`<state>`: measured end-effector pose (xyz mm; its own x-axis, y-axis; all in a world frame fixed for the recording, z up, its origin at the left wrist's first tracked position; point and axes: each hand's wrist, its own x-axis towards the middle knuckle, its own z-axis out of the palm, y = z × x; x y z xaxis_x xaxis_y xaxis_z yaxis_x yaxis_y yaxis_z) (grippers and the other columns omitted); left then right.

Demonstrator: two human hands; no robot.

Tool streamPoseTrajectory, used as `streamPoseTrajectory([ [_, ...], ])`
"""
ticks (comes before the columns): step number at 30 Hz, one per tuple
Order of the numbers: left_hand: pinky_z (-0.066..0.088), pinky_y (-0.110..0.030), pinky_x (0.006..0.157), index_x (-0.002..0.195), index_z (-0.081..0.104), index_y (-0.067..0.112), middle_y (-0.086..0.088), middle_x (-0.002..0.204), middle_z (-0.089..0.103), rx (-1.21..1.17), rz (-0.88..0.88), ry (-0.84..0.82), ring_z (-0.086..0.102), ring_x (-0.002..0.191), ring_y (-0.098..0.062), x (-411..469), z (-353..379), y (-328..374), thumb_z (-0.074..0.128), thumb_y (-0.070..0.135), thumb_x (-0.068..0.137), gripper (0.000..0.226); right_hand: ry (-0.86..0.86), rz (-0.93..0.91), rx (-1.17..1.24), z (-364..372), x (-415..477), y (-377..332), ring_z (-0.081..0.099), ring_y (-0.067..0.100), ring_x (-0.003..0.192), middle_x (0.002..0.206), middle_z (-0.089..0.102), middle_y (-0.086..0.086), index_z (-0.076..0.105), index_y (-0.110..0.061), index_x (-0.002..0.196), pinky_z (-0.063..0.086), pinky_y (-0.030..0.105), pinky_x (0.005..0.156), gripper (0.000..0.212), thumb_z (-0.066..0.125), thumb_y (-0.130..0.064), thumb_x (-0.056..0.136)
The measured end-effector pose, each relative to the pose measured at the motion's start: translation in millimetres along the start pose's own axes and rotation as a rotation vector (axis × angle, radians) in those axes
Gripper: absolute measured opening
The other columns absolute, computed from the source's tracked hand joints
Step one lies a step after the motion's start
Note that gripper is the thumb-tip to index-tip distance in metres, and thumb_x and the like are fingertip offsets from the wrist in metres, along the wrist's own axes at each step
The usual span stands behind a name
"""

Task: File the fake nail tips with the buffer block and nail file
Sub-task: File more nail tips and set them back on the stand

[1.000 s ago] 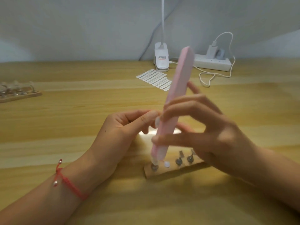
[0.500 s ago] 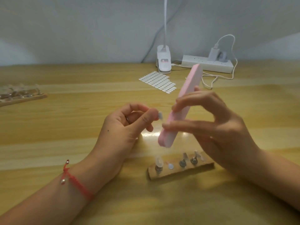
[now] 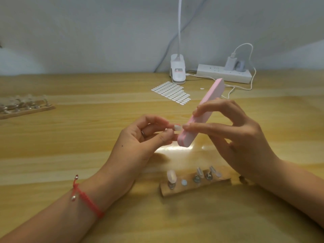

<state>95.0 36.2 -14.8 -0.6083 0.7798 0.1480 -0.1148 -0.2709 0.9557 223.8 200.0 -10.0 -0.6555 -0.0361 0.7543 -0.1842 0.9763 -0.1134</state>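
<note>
nail tip [image 3: 177, 127] pinched in left hand [image 3: 140, 140] thumb and forefinger, mid-air, frame centre | buffer [image 3: 198, 120] clamped in right hand [image 3: 236, 137] fingers, tilted to 1 o'clock, lower end at tip, contact unclear | holder [image 3: 192, 189] with tips at 6 o'clock

At frame centre the left hand [image 3: 140, 139] and right hand [image 3: 240, 141] meet above the desk [image 3: 70, 155]. The nail tip [image 3: 177, 127] between them touches the buffer block [image 3: 201, 116], which slants toward the upper right. Below them, at lower centre, a stand [image 3: 194, 188] lies on the desk. A second stand [image 3: 26, 108] sits at the left edge. Behind, at upper centre, lies a sticker sheet [image 3: 171, 92], beyond it a lamp clamp [image 3: 178, 71], with a power strip [image 3: 223, 75] to its right.
</note>
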Motion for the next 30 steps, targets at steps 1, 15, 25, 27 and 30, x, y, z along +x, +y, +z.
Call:
streamPoseTrajectory([
  [1,0.055,-0.021,0.075,0.089,0.064,0.014,-0.004,0.088,0.075,0.008,0.007,0.005,0.072,0.079,-0.015,0,0,0,0.071,0.018,0.067,0.023,0.001,0.005,-0.005,0,0,1,0.057,0.031,0.103,0.109,0.063,0.018,0.061,-0.020,0.117,0.043,0.027,0.097,0.040,0.061,0.009,0.088],
  [15,0.048,-0.012,0.064,0.077,0.037,0.013,0.002,0.077,0.072,0.037,0.051,-0.069,0.066,0.069,-0.006,-3,3,2,0.064,0.009,0.071,0.028,-0.045,-0.055,-0.046,-7,4,-2,0.057,0.033,0.105,0.108,0.064,0.019,0.073,-0.014,0.110,0.044,0.056,0.098,0.028,0.060,0.003,0.092],
  [25,0.050,-0.014,0.063,0.072,0.033,0.014,0.000,0.079,0.071,0.021,0.077,-0.068,0.065,0.069,-0.008,-2,2,1,0.067,0.013,0.068,0.034,-0.080,-0.024,0.077,-1,1,-16,0.058,0.033,0.105,0.109,0.062,0.017,0.070,-0.014,0.113,0.046,0.047,0.096,0.043,0.060,0.019,0.086],
  [27,0.048,-0.013,0.058,0.071,0.032,0.014,0.002,0.077,0.071,0.008,0.085,-0.069,0.065,0.065,-0.006,-3,2,2,0.067,0.013,0.067,0.035,-0.138,-0.109,0.146,1,0,-29,0.058,0.033,0.107,0.110,0.062,0.016,0.071,-0.015,0.113,0.043,0.049,0.101,0.043,0.056,0.016,0.088],
  [30,0.050,-0.014,0.064,0.068,0.032,0.014,-0.003,0.080,0.074,0.068,0.128,-0.064,0.069,0.070,-0.008,-3,3,0,0.071,0.009,0.068,0.039,-0.118,0.085,0.175,-10,8,-8,0.059,0.033,0.108,0.111,0.060,0.014,0.065,-0.011,0.118,0.046,0.051,0.096,0.044,0.058,0.019,0.087],
])
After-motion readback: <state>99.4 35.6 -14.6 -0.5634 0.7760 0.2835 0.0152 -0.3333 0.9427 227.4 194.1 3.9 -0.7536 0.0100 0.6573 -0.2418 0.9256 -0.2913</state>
